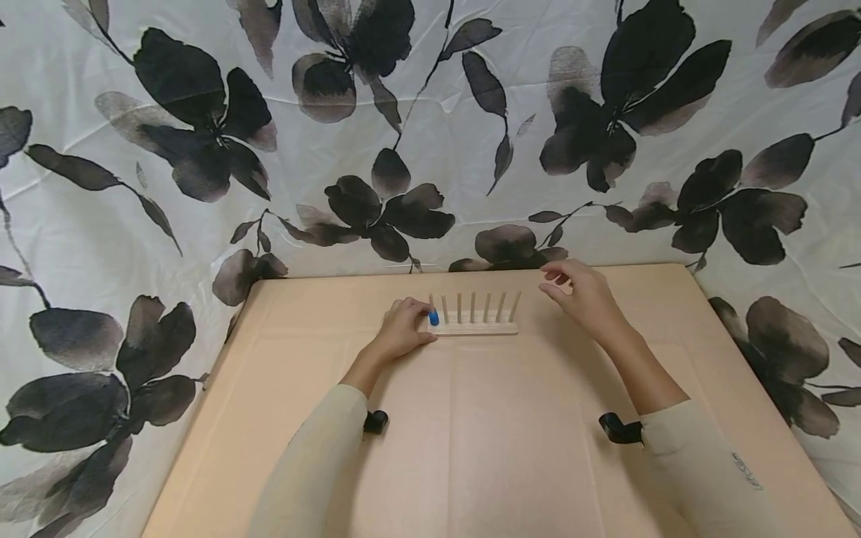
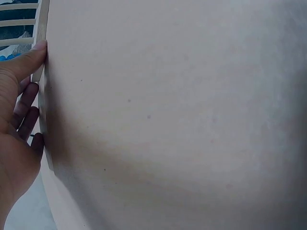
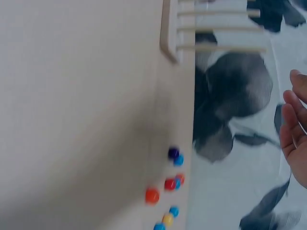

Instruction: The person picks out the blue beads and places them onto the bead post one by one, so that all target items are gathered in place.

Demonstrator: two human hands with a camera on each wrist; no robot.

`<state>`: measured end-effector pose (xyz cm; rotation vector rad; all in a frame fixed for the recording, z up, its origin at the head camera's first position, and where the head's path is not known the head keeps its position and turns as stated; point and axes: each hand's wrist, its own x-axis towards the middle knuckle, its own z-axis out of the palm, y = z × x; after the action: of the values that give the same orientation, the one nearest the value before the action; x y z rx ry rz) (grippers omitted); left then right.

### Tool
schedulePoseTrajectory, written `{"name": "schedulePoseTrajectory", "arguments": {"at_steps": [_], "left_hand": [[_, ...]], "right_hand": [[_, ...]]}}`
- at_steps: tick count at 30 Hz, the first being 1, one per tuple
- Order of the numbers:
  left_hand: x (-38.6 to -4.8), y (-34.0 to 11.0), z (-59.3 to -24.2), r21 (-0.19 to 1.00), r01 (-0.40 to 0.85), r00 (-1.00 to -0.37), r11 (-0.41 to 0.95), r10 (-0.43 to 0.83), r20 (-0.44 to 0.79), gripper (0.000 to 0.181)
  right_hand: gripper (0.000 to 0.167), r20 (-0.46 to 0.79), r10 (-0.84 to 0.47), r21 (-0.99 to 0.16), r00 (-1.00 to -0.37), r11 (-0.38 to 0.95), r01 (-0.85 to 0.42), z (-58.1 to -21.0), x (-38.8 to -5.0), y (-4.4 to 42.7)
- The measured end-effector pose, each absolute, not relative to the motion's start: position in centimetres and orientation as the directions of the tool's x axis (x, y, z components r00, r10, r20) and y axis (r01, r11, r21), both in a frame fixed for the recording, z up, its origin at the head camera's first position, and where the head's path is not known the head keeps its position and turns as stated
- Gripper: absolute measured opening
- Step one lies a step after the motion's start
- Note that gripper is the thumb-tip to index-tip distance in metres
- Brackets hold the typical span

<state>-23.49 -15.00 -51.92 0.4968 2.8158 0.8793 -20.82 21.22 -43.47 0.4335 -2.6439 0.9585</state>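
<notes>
A small wooden pegboard (image 1: pixel 477 329) with a row of upright pegs stands near the far edge of the table. On its leftmost peg sits a blue bead (image 1: pixel 433 318), low down near the base. My left hand (image 1: pixel 403 326) holds the board's left end; in the left wrist view its thumb (image 2: pixel 37 50) presses the base's near side, with other fingers behind. My right hand (image 1: pixel 587 297) hovers in the air to the right of the board, fingers loosely bent. Nothing shows between those fingers (image 3: pixel 289 115) in the right wrist view.
Right of the pegboard, several loose beads lie near the table edge, among them an orange bead (image 3: pixel 152 195), a dark purple bead (image 3: pixel 173 153) and a yellow bead (image 3: pixel 168 219). A flower-patterned cloth (image 1: pixel 430 112) hangs behind the table (image 1: pixel 484 433).
</notes>
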Motion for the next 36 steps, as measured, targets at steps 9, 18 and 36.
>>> {"name": "schedulePoseTrajectory", "arguments": {"at_steps": [9, 18, 36], "left_hand": [[-23.5, -15.0, -52.0, 0.571, 0.270, -0.934, 0.775, 0.354, -0.039, 0.055], [-23.5, -15.1, -52.2, 0.580, 0.257, -0.935, 0.773, 0.351, -0.054, 0.056], [-23.5, -15.1, -51.9, 0.573, 0.256, -0.936, 0.778, 0.347, -0.053, 0.054]], "right_hand": [[0.034, 0.256, -0.073, -0.596, -0.964, 0.774, -0.216, -44.3, -20.0, 25.8], [0.035, 0.195, -0.011, -0.602, -0.981, 0.788, -0.128, -46.6, -19.0, 29.8], [0.045, 0.017, 0.111, -0.603, -0.994, 0.794, 0.078, -50.3, -18.0, 33.0]]}}
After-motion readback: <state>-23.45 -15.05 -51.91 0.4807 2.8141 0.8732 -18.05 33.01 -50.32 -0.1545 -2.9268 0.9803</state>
